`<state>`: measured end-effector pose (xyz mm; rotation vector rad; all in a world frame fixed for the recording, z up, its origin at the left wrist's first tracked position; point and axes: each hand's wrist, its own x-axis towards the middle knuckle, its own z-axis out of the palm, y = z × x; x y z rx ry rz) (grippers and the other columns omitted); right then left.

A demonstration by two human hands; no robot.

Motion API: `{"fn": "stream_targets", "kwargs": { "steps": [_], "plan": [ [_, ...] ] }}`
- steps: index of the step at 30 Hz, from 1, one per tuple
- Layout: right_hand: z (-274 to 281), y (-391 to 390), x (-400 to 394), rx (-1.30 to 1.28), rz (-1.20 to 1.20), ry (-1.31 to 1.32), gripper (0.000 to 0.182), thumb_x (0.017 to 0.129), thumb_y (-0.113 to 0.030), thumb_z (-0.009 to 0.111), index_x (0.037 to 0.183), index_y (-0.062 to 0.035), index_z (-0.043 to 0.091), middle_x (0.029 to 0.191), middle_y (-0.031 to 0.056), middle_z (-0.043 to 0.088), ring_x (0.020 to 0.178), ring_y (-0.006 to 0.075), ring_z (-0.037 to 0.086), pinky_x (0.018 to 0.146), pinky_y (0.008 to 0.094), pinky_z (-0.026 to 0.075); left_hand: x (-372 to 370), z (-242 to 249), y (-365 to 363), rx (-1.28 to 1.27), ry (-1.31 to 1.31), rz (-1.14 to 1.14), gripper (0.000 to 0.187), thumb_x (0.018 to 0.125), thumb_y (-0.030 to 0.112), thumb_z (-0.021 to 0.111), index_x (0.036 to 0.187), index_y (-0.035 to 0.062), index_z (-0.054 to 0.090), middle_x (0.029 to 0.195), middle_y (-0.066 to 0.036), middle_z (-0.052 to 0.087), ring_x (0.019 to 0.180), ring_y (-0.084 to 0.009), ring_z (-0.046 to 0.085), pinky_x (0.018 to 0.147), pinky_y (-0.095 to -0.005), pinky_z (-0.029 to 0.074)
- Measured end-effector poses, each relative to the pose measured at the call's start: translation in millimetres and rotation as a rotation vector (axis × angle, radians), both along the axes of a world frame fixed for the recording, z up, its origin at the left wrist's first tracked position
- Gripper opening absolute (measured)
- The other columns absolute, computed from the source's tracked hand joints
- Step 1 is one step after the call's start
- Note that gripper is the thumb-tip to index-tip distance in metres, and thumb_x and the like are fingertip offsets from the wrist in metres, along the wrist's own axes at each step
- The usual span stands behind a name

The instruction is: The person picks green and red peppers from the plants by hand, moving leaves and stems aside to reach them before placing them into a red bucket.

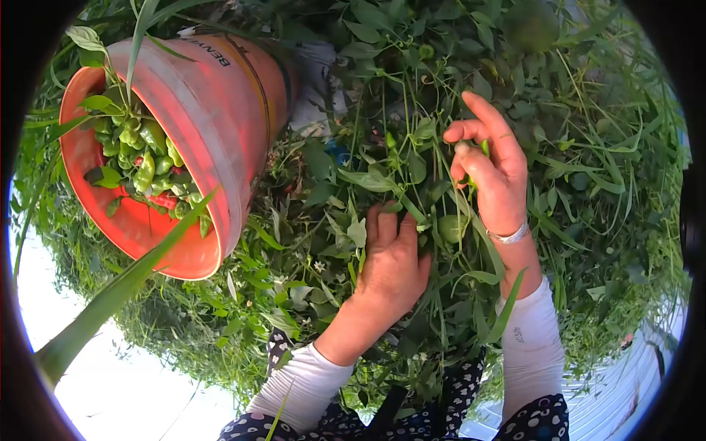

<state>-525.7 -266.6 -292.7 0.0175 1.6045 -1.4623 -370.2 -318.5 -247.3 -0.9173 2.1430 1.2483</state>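
My left hand reaches into the pepper plants in the middle of the view. Its fingers are bent among leaves and stems, their tips partly hidden, so what they grip cannot be made out. Higher up on the right, my right hand is curled with the index finger raised. Bits of a green pepper show between its fingers and thumb; most of it is covered. A small green pepper hangs on a plant between and above the hands.
On the left a red bucket lies tilted, its mouth facing me. Green and a few red peppers are inside. A long grass blade crosses in front of it. Dense foliage surrounds both hands. White sheeting shows at lower left.
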Motion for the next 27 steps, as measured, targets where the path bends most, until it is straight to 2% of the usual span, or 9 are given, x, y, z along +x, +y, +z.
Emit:
{"fn": "stream_targets", "kwargs": {
  "steps": [5,7,9,11,12,16,18,21,27],
  "plan": [
    [-15,-22,-53,0.039,0.022,0.437,0.031,0.082,-0.001,0.049,0.11,-0.006,0.062,0.095,0.0045,0.063,0.077,0.009,0.057,0.067,0.0242,0.047,2,-1,0,0.02,0.019,-0.022,0.057,0.068,0.005,0.066,0.12,-0.0026,0.045,0.12,-0.022,0.043,0.116,-0.0427,0.035,0.098,-0.0465,0.034],
    [-54,-47,-75,0.191,0.326,0.776,0.026,0.079,-0.004,0.054,0.102,-0.0093,0.065,0.092,0.0069,0.065,0.082,0.016,0.062,0.07,0.0288,0.05,2,-1,3,0.007,-0.022,-0.071,0.057,0.068,0.005,0.066,0.121,-0.0016,0.045,0.12,-0.021,0.043,0.117,-0.0427,0.035,0.098,-0.0469,0.035],
    [-77,-72,-82,0.347,0.776,1.077,0.03,0.066,0.002,0.058,0.093,-0.0078,0.068,0.086,0.0153,0.056,0.088,0.0349,0.056,0.078,0.0403,0.046,3,2,1,0.016,-0.022,-0.063,0.058,0.068,0.005,0.066,0.121,-0.0013,0.045,0.12,-0.021,0.044,0.116,-0.0426,0.036,0.098,-0.0467,0.035],
    [-110,-78,-82,0.355,1.145,1.171,0.017,0.064,-0.002,0.06,0.08,-0.0026,0.068,0.086,0.0176,0.06,0.088,0.0329,0.058,0.081,0.0367,0.047,1,1,-2,0.026,-0.009,-0.054,0.058,0.068,0.005,0.066,0.121,-0.0009,0.045,0.119,-0.02,0.044,0.116,-0.0425,0.036,0.098,-0.0465,0.035],
    [-122,-79,-80,0.2,1.222,1.347,0.017,0.061,-0.006,0.059,0.076,-0.0109,0.068,0.071,0.0071,0.063,0.078,0.0243,0.055,0.076,0.0307,0.045,1,0,-3,0.036,0.007,-0.039,0.057,0.068,0.005,0.066,0.121,-0.0009,0.045,0.119,-0.02,0.045,0.117,-0.0426,0.035,0.098,-0.0466,0.035],
    [-114,-65,-75,0.309,1.15,1.394,0.013,0.065,-0.02,0.063,0.065,-0.0066,0.062,0.07,0.0112,0.061,0.082,0.0263,0.057,0.077,0.0335,0.047,0,1,-2,0.045,-0.013,-0.08,0.057,0.068,0.005,0.066,0.12,-0.001,0.045,0.118,-0.02,0.046,0.118,-0.0432,0.035,0.099,-0.0471,0.034],
    [-103,-58,-69,0.506,0.979,1.266,0.018,0.078,-0.004,0.056,0.095,-0.0053,0.063,0.086,0.0097,0.063,0.077,0.0237,0.061,0.067,0.0319,0.048,4,0,0,0.073,-0.002,-0.056,0.058,0.068,0.01,0.068,0.119,-0.0048,0.045,0.116,-0.021,0.047,0.119,-0.045,0.033,0.1,-0.0477,0.032],
    [-108,-43,-69,0.544,0.943,1.042,0.011,0.075,-0.005,0.057,0.086,-0.005,0.06,0.08,0.0138,0.06,0.075,0.033,0.058,0.066,0.0378,0.047,3,-5,-1,0.067,0.017,-0.074,0.06,0.068,0.015,0.069,0.118,-0.0086,0.046,0.115,-0.023,0.046,0.119,-0.0468,0.031,0.103,-0.0485,0.029],
    [-77,-23,-53,0.268,0.73,0.572,0.021,0.073,-0.003,0.055,0.093,-0.0017,0.06,0.079,0.016,0.061,0.072,0.0281,0.059,0.066,0.034,0.047,-1,2,0,0.066,-0.042,-0.131,0.059,0.07,0.017,0.069,0.117,-0.01,0.046,0.113,-0.023,0.047,0.118,-0.0466,0.032,0.105,-0.0494,0.026]
  ]
}}
